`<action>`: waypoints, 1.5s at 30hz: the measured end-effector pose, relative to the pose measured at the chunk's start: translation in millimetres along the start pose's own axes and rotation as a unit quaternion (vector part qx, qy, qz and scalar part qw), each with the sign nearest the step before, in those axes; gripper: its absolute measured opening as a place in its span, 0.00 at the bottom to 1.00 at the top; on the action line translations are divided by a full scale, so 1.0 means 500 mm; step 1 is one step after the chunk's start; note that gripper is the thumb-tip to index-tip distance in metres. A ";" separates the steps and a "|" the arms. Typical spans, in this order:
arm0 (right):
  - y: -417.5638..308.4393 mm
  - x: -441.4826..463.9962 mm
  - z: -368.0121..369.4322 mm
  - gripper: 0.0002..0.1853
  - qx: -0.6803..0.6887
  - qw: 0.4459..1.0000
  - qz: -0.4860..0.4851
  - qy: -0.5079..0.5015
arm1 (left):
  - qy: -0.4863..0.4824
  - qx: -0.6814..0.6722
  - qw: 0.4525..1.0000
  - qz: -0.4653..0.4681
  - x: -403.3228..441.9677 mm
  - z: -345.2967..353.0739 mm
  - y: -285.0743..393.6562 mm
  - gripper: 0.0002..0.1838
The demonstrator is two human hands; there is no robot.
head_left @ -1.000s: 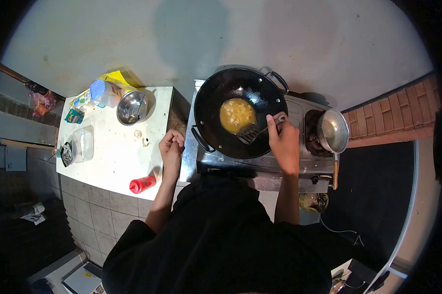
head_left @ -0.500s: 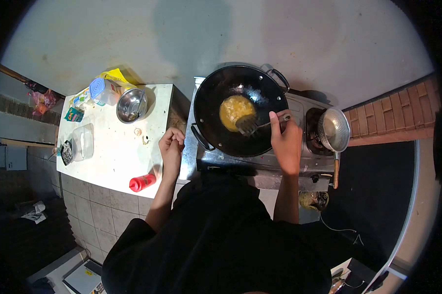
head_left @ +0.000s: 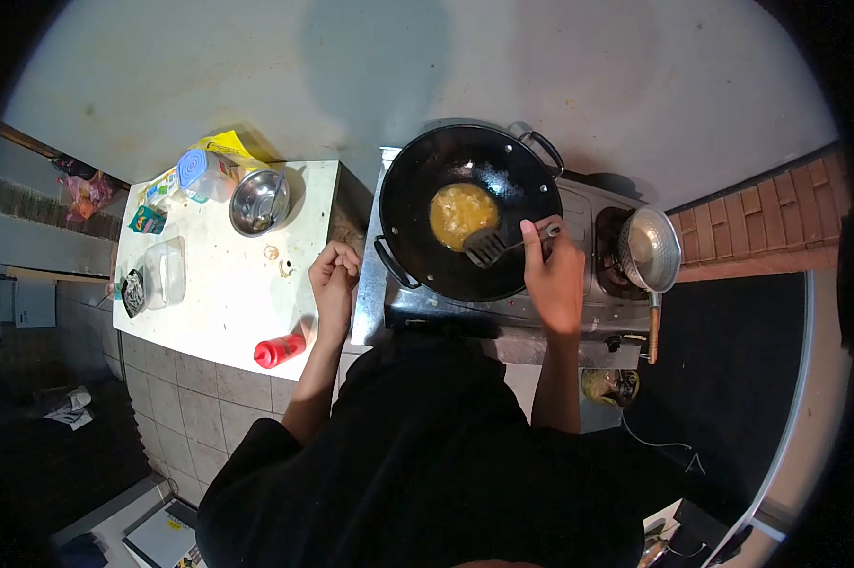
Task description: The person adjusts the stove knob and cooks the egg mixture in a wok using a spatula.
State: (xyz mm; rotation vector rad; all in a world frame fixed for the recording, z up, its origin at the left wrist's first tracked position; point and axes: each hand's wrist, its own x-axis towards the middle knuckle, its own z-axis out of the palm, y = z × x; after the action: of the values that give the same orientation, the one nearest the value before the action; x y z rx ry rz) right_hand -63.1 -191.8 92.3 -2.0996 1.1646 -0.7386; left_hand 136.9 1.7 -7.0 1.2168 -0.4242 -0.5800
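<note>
A black wok [head_left: 417, 180] sits on the stove [head_left: 578, 204], with a round yellow egg-like mixture [head_left: 460, 210] in its middle. My right hand [head_left: 553, 275] is closed around the handle of a slotted spatula [head_left: 486, 248]. The spatula's head lies at the lower right edge of the yellow food. My left hand [head_left: 334, 279], its fingers curled, is between the white table [head_left: 228, 312] and the stove, left of the wok; whether anything is inside the fingers is hidden.
A hammered saucepan [head_left: 652, 251] stands on the right burner, its handle toward me. The table bears a steel bowl [head_left: 256, 203], a blue-lidded container [head_left: 204, 175], a clear tray [head_left: 167, 275] and a red bottle [head_left: 280, 351] near its front edge.
The spatula has moved slightly down and right, from over the food's lower part to its edge. My left hand stays curled in nearly the same place.
</note>
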 end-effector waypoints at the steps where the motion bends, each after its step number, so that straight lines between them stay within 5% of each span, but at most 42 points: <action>1: 0.005 0.000 0.000 0.15 0.000 1.000 0.000 0.001 | 0.001 0.003 1.000 0.000 0.000 0.001 0.001 0.13; 13: 0.026 -0.006 0.002 0.15 -0.019 0.999 0.007 -0.028 | -0.004 0.010 1.000 -0.015 0.005 0.014 0.013 0.14; 19: 0.004 -0.016 -0.005 0.13 0.093 0.984 0.132 -0.070 | -0.002 0.015 1.000 -0.006 0.003 0.013 0.012 0.13; 21: 0.035 -0.017 0.005 0.12 0.048 0.999 0.003 -0.011 | -0.002 0.005 1.000 -0.015 0.001 0.014 0.012 0.13; 45: -0.004 -0.010 -0.015 0.11 0.015 0.998 0.001 -0.060 | 0.001 0.001 1.000 -0.014 -0.004 0.007 0.006 0.14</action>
State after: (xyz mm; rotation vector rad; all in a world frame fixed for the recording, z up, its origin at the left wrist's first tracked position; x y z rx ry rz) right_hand -69.5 -188.6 98.0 -2.0878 1.0853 -0.6168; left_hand 134.0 1.1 -3.2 1.2276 -0.4072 -0.6031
